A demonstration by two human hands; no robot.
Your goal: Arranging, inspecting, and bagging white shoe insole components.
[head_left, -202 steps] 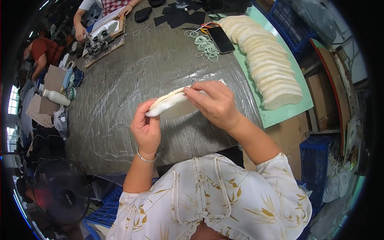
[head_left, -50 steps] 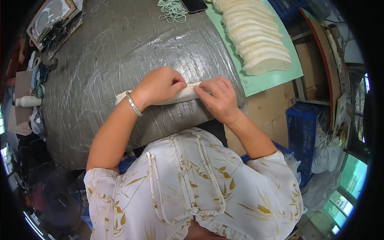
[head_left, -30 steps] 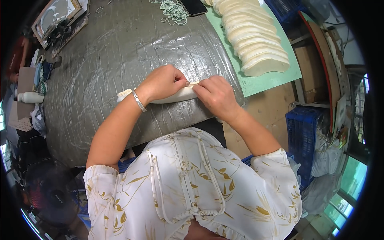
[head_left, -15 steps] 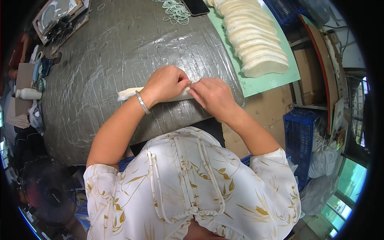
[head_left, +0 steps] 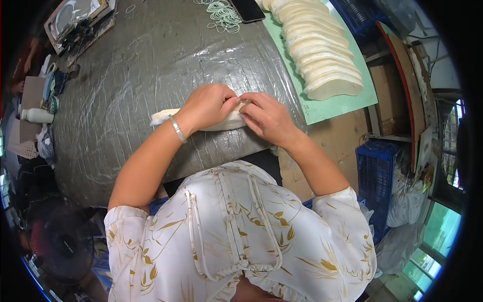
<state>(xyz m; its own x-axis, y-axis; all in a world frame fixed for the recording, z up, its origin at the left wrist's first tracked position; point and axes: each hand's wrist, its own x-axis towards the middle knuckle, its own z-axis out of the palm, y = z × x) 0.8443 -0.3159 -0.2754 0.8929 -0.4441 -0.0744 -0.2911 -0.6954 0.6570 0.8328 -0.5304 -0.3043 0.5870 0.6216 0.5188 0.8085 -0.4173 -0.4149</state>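
Near the front edge of the table (head_left: 146, 75), the left hand (head_left: 207, 106) and right hand (head_left: 269, 115) meet almost tip to tip on a pale pad (head_left: 230, 122), thumbs and fingers pinched on its upper edge; how hard they squeeze cannot be told. The pad lies roughly along that side of the table, its left end poking out past the left wrist with its bracelet (head_left: 178, 129), and part of its middle hidden by the left hand. It looks light and soft, so it would probably bend readily and slip little; a rough tug might stretch or tear its edge. Pinching along the edge, with the two hands close together, seems the kindest hold, since squeezing the body would likely dent it. Along the table's right side, a stack (head_left: 322, 55) of similar pieces overlaps on a green board (head_left: 334, 109). Toward the table's far side lie bands (head_left: 224, 17) beside a phone (head_left: 247, 9), with a frame (head_left: 83, 20) at far left. Beyond the table's left side are a bottle (head_left: 36, 116) and a fan (head_left: 60, 236); off its right, a blue crate (head_left: 375, 171).
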